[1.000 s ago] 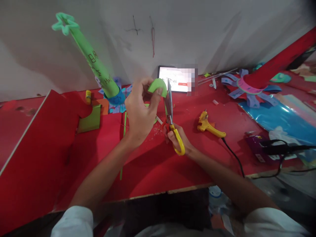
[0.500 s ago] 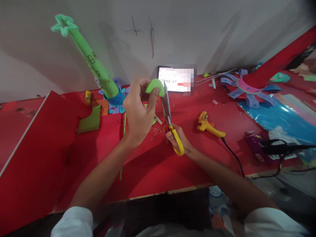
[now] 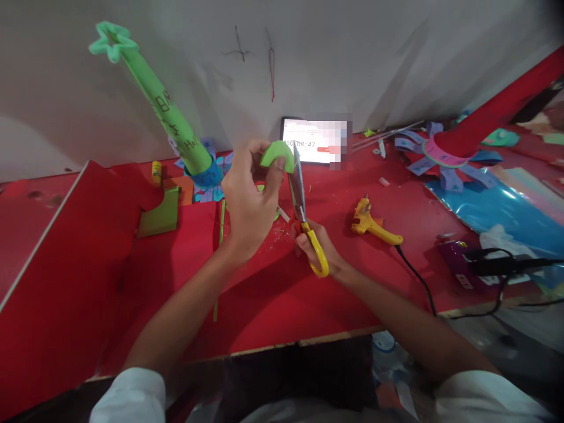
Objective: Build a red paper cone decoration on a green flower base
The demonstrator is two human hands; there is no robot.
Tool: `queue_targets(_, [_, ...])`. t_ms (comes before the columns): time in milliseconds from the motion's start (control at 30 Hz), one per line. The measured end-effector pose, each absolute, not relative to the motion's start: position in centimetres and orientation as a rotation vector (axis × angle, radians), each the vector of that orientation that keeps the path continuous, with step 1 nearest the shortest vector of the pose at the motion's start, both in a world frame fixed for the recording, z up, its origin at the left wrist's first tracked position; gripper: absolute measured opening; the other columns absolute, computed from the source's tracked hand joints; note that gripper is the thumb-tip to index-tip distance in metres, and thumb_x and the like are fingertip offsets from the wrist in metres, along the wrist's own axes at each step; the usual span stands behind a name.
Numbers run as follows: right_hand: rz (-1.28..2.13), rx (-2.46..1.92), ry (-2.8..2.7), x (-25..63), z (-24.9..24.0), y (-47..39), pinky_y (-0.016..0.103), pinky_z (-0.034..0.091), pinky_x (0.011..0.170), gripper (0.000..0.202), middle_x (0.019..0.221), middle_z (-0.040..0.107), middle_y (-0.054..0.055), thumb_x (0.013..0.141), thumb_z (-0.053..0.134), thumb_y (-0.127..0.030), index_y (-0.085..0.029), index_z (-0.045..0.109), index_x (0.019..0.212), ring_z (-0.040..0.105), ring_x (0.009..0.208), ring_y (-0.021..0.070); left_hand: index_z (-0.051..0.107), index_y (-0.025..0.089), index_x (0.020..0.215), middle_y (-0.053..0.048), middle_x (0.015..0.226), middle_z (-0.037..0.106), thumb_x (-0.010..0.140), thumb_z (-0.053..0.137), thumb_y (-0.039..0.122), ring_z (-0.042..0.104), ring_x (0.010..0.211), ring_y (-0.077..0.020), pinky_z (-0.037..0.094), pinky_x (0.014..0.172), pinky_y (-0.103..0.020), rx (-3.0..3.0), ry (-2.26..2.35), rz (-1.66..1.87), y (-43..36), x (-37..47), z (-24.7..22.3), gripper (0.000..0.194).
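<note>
Between the thumb and fingers of my left hand (image 3: 251, 202) is a curved piece of lime-green paper or foam (image 3: 278, 155), held up above the red table. My right hand (image 3: 321, 245) is closed around scissors (image 3: 315, 249) with yellow and red handles. The blades point up and away from me, slightly parted, with their tips at the right edge of the green piece. Whether the blades touch it I cannot tell. Small green scraps (image 3: 261, 188) lie behind and below my left hand, partly hidden by it.
A yellow glue gun (image 3: 374, 223) lies to the right, its cord running to the table edge. A lit phone (image 3: 315, 141) leans at the wall. A green tube (image 3: 170, 120) stands left, a red tube (image 3: 497, 108) right. Red board (image 3: 70, 282) covers the left side.
Almost nothing differs. My left hand and the green piece have shifted very slightly to the right; the scissors stay in nearly the same place.
</note>
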State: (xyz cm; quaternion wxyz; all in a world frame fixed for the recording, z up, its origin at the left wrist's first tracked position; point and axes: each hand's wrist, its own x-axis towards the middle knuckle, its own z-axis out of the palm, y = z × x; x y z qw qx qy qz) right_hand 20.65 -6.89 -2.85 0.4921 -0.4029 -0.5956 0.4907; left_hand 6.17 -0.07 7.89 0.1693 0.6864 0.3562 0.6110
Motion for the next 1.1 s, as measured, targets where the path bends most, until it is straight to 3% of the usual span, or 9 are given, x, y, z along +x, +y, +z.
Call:
queue_targets(467, [1.198, -0.958, -1.432, 20.75, -2.71, -6.95, 0.027, 0.034, 0.054, 0.06, 0.07, 0.044, -0.004, 0.088, 0.057, -0.083, -0.023, 0.052, 0.084, 0.039, 0.061, 0.0115, 0.06, 0.027, 0.111, -0.003, 0.104, 0.067, 0.102, 0.06, 0.045, 0.065, 0.086, -0.0173, 0.055, 0.079, -0.032, 1.917, 1.021, 1.703, -0.02, 6.19, 7.89, 0.02])
queue_targets(1100, [1.114, -1.053, -1.463, 20.94, -2.53, -6.98, 0.028, 0.029, 0.053, 0.064, 0.068, 0.042, -0.004, 0.086, 0.055, -0.087, -0.023, 0.051, 0.083, 0.035, 0.06, 0.0119, 0.059, 0.026, 0.099, -0.001, 0.09, 0.067, 0.101, 0.064, 0.048, 0.065, 0.072, -0.0146, 0.054, 0.065, -0.031, 2.011, 1.005, 1.769, 0.53, 6.07, 7.89, 0.022])
